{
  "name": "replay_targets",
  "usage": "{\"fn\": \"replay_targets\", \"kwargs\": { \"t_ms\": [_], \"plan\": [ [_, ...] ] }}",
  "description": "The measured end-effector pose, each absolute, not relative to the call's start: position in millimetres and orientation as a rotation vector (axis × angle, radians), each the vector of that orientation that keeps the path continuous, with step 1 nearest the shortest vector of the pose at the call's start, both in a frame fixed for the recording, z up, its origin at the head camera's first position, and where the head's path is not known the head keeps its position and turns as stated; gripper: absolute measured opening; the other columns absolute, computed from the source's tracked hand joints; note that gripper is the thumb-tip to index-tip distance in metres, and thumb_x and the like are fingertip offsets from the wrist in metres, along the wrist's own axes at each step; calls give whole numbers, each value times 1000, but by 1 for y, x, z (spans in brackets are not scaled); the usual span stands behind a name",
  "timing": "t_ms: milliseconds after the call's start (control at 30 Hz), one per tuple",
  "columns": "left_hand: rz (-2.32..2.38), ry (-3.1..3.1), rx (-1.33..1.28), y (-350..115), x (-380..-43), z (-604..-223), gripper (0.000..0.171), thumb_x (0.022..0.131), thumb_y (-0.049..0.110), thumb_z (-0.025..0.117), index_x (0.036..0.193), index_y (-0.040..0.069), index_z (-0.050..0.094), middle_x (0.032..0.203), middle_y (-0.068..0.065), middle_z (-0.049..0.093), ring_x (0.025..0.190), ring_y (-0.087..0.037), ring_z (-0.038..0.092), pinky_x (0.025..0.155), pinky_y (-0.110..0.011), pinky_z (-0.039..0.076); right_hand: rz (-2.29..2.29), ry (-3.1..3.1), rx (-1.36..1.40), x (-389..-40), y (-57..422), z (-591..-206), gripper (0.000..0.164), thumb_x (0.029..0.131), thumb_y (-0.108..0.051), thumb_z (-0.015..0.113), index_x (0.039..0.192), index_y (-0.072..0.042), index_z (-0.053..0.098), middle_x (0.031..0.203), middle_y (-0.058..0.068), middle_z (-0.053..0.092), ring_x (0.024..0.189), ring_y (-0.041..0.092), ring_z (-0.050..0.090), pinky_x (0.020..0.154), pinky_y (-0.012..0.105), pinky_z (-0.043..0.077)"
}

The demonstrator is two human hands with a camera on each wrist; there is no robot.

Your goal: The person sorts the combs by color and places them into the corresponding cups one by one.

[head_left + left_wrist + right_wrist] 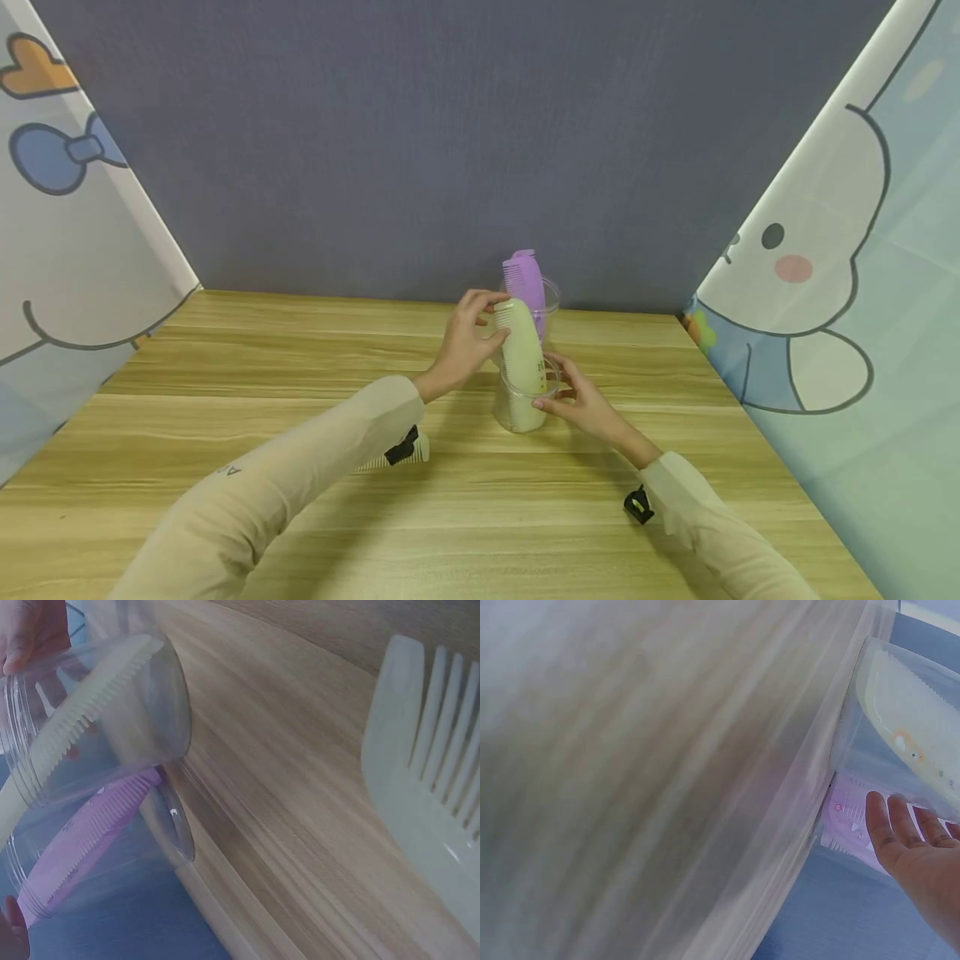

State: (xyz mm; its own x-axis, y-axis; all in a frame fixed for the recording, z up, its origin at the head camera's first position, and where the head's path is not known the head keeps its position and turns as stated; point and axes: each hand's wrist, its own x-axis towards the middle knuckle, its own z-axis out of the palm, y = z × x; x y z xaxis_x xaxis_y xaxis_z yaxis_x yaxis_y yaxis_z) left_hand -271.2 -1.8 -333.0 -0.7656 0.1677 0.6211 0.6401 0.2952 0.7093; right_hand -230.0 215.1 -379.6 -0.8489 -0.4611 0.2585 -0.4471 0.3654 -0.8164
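My left hand [463,343] has its thumb and fingers at the upper end of a cream comb [525,346], pinching it along the toothed edge. The comb leans upright inside a clear plastic cup [506,408], its lower tip near the base in the left wrist view. Gripping the cup by its rim from the right is my right hand [588,408], thumb in front and fingers spread on the far side. Close behind stands a second clear cup [553,296] with a purple comb [527,279] poking out of its top.
Another cream comb [423,448] lies flat on the wooden table [480,533], partly hidden beneath the left forearm; its teeth [442,727] show large in the left wrist view. A dark grey panel [450,150] rises behind the table, with cartoon-printed sheets [825,250] along both sides.
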Motion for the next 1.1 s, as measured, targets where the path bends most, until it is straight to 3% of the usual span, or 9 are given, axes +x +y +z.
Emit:
{"fn": "replay_targets", "kwargs": {
  "t_ms": [133, 500, 800, 1100],
  "plan": [
    [-1481, -2133, -749, -3, -271, -332, 47, 74, -3, 69, 118, 4, 55, 116, -13, 52, 102, -34, 53, 83, -40, 51, -1536, 2587, -874, -234, 218, -386, 70, 82, -8, 67, 139, -5, 27, 133, 26, 41, 116, 44, 46, 87, 50, 46],
    [-1469, -2189, -805, -24, -273, -338, 49, 75, 3, 71, 121, 7, 53, 112, -13, 55, 100, -28, 55, 82, -46, 50, -1537, 2597, -886, -234, 218, -386, 71, 81, -9, 68, 139, -6, 28, 134, 25, 42, 115, 43, 46, 85, 47, 48],
    [-1431, -2403, -913, -55, -267, -350, 53, 75, 4, 72, 123, 1, 50, 113, -18, 57, 101, -36, 55, 82, -51, 48, -1547, 2589, -861, -234, 218, -384, 71, 81, -11, 68, 139, -7, 29, 134, 23, 42, 117, 42, 45, 87, 48, 46],
    [-1361, -2584, -1003, -85, -253, -366, 52, 76, 5, 72, 123, 3, 50, 113, -16, 56, 103, -37, 54, 84, -55, 45, -1556, 2579, -842, -234, 219, -386, 71, 80, -11, 69, 139, -8, 29, 133, 25, 42, 116, 42, 47, 89, 47, 46]
  ]
}}
